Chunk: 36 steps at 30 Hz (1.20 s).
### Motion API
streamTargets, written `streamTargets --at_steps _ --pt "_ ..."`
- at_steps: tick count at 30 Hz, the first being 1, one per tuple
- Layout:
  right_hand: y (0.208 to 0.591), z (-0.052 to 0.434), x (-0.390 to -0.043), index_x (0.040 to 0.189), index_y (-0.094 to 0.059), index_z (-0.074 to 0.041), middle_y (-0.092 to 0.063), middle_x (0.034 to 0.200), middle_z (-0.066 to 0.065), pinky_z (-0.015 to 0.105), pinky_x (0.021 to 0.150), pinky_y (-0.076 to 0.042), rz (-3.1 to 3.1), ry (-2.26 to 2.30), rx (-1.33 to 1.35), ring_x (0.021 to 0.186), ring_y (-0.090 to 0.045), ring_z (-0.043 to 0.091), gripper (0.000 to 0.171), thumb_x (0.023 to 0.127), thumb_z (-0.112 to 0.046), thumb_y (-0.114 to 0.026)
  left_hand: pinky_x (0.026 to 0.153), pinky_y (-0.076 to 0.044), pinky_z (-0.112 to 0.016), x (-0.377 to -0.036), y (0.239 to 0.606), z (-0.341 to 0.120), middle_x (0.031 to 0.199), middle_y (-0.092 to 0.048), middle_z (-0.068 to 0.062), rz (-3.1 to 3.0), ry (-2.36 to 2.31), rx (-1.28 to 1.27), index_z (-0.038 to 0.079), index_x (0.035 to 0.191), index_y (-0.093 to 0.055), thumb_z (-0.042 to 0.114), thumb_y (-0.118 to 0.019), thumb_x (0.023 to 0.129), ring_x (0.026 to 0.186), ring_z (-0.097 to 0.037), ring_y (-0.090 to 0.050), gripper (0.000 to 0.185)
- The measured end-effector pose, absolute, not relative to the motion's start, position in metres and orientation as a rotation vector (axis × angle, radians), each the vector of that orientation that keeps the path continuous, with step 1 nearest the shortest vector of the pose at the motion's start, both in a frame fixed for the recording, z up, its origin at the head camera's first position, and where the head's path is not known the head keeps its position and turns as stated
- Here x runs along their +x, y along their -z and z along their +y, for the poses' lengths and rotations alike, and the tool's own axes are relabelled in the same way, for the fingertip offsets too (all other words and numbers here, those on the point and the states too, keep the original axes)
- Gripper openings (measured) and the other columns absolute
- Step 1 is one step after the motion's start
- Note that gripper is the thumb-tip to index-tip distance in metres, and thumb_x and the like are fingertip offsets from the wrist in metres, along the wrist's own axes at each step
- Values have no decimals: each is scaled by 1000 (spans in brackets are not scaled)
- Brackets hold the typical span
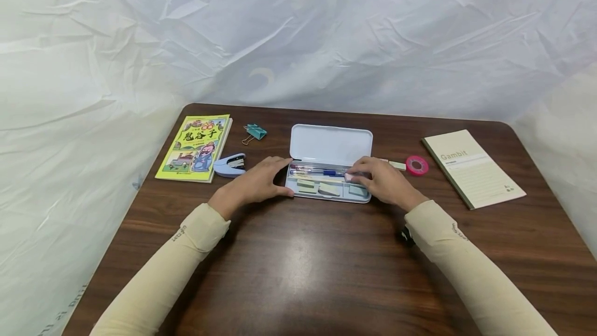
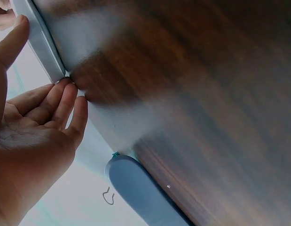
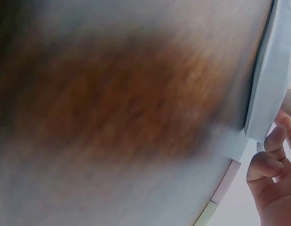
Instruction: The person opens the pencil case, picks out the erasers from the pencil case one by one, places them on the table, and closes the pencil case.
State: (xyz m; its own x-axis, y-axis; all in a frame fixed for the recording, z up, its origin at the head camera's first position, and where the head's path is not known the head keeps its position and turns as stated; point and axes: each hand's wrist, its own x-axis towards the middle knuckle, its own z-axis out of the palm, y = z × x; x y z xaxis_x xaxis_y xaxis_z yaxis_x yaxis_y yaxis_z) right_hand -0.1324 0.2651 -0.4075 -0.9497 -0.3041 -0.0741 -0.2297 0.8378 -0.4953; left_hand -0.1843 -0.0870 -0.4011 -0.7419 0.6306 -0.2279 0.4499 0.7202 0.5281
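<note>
Two beige sleeves reach up from the near edge of the table toward one open pencil case, whose long axis runs left to right across the person's front, lid standing up at the far side. Left hand rests at the case's left end, fingers straight and close together, tips touching the rim. Right hand lies over the right end of the tray, its fingers curled down around a small pale piece at the tips; whether they actually pinch it I cannot tell. Both hands are about equally near, one at each end.

Inside lie pens along the far rail and a few pale erasers or note blocks. Around the case sit one yellow book, one stapler, one teal binder clip, one pink tape roll and one notebook.
</note>
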Motion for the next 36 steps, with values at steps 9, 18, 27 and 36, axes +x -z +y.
streamTargets --at_steps 9,18,27,36 --pt "408 267 -128 142 -82 -6 -75 139 20 63 117 -59 2878 833 -426 124 -71 37 33 110 -11 -77 140 -38 -57 -183 402 -88 180 -48 -18 2530 -629 828 7 179 -39 46 -87 104 171 -37 -41 96" --pt "406 279 -122 138 -83 -4 -74 138 21 59 109 -62 2929 897 -372 119 -70 36 30 109 -11 -78 140 -38 -57 -182 401 -88 180 -48 -18 2530 -628 825 7 179 -39 45 -86 104 171 -36 -42 97" --pt "403 295 -119 136 -82 0 -75 131 21 49 94 -58 2986 919 -354 109 -70 33 29 109 -8 -77 141 -36 -58 -183 403 -88 181 -45 -19 2524 -608 807 7 179 -37 46 -86 104 172 -38 -39 98" --pt "405 308 -119 145 -79 -6 -75 133 19 44 87 -53 3023 801 -230 102 -67 31 37 113 -22 -76 140 -37 -59 -187 409 -89 179 -47 -21 2529 -624 845 6 178 -39 48 -85 105 170 -39 -41 96"
